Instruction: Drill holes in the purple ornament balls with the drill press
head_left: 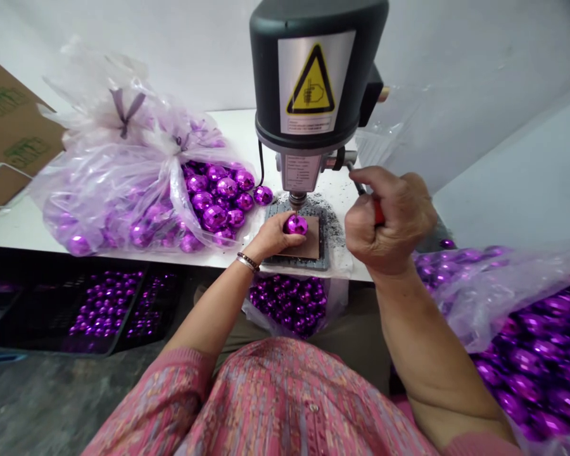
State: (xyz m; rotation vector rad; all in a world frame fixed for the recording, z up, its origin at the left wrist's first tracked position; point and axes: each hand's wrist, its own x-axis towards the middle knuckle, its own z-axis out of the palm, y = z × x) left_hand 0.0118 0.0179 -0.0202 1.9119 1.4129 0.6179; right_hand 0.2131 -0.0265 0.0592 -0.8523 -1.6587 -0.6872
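Observation:
My left hand grips a shiny purple faceted ball between thumb and fingers. The ball rests on a brown board on the metal base of a drill press. Directly above the ball is the drill chuck; whether the bit touches the ball is too small to tell. Right of the machine, my right hand is wrapped around the red-and-black lever handle, its index finger reaching toward the lever's hub.
Plastic bags of purple balls lie on the white table at left. Another bag bulges at right. Below the table's front edge hangs an open bag of balls. Black crates stand lower left; a cardboard box is behind.

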